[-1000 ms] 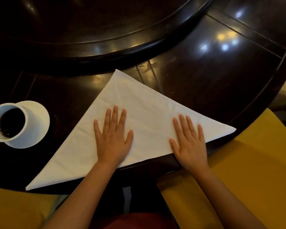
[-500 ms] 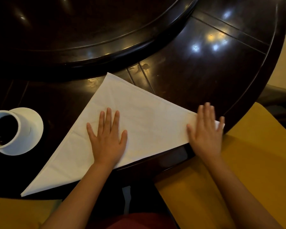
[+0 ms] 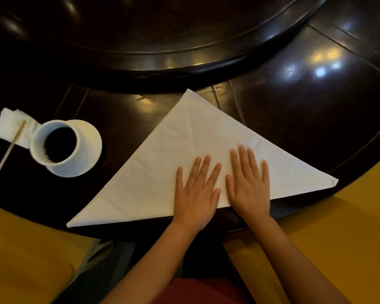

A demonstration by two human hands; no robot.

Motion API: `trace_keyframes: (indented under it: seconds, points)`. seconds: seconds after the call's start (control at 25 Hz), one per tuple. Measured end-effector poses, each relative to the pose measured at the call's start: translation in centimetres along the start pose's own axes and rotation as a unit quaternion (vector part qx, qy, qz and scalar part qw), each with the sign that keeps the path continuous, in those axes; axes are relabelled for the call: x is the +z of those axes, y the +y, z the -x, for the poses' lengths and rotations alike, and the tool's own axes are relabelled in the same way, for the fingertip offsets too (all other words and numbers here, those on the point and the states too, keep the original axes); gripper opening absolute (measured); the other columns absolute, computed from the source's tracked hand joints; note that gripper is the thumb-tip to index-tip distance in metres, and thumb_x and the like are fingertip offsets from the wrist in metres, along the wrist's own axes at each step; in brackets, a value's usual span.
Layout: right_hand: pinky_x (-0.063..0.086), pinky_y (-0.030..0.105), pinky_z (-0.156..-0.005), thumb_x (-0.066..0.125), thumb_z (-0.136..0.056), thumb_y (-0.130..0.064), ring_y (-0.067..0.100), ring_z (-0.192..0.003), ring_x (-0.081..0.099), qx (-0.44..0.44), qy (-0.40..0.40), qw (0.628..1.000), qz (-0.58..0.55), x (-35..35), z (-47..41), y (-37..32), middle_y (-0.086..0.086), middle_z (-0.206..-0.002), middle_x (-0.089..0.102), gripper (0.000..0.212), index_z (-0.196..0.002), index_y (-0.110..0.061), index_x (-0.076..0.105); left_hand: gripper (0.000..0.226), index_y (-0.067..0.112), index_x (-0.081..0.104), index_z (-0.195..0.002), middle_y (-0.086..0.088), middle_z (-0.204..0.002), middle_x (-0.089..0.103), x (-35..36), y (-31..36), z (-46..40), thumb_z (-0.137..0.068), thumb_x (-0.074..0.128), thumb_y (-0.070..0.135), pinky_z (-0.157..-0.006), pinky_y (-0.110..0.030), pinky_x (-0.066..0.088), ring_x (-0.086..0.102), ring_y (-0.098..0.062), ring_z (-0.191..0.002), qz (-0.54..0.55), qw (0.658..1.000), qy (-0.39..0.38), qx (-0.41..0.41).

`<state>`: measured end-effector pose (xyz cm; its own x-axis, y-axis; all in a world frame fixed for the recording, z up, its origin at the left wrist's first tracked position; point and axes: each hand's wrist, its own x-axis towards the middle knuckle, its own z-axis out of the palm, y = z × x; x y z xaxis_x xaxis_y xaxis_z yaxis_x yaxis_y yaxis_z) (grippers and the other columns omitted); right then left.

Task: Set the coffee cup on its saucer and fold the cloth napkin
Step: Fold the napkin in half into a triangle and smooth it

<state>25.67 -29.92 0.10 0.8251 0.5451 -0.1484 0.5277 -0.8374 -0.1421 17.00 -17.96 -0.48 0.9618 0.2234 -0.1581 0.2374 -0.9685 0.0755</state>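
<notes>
**White cloth triangle under two flat palms, with its corners far out to either side**

White cloth napkin (image 3: 198,154) lies on the dark wooden table (image 3: 316,102), folded into a wide triangle. Its long folded edge runs along the table's near rim, from a left corner low in the view to a right corner that sits higher. The apex points away from the person toward the raised centre disc (image 3: 162,40).

Both hands rest on the napkin near the middle of that long edge. The left hand (image 3: 195,194) and the right hand (image 3: 249,187) lie side by side, thumbs almost touching. Each is spread flat, palm down, fingers extended, and grips nothing; they only press on the cloth.

If the next fold brings a corner in, as seems likely, each corner lies well out from its hand along the long edge. The right corner is nearer the right hand than the left corner is to the left hand.

The coffee cup (image 3: 57,143) already stands on its saucer (image 3: 86,150) to the left, well apart from the napkin and holding dark liquid. Beside it lies a wooden stirrer (image 3: 9,148) across a small white paper wad (image 3: 7,126).

The cup covers much of the saucer, and no handle can be made out. How many layers the napkin has along its near edge cannot be told. Yellow seat cushions (image 3: 338,227) flank the person's lap.
</notes>
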Motion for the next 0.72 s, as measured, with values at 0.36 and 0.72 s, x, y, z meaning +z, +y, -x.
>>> trace_keyframes:
  seconds: [0.36, 0.72]
  points:
    - [-0.001, 0.045, -0.114, 0.017, -0.093, -0.045, 0.018, -0.143, -0.001, -0.001, -0.006, 1.0, -0.006, -0.2, 0.1, 0.0, 0.003, -0.157, 0.003, 0.062, -0.149, -0.023, 0.003, 0.062, 0.025, 0.016, -0.148, -0.005, -0.156, 0.013, -0.4, -11.9, 6.2, -0.091, 0.027, 0.047, -0.111, -0.047, 0.007, 0.006, -0.021, -0.143, 0.03, 0.996, 0.004, -0.084]
    - [0.0, 0.049, -0.115, 0.017, -0.093, -0.045, 0.018, -0.143, -0.006, -0.012, -0.013, 1.0, -0.018, -0.2, 0.2, 0.1, 0.004, -0.157, -0.001, 0.063, -0.148, -0.022, 0.0, 0.06, 0.019, 0.006, -0.15, 0.001, -0.158, 0.002, -0.6, -20.0, 12.6, -0.097, 0.012, 0.047, -0.115, -0.037, -0.002, 0.003, -0.016, -0.144, 0.005, 0.998, -0.035, -0.052]
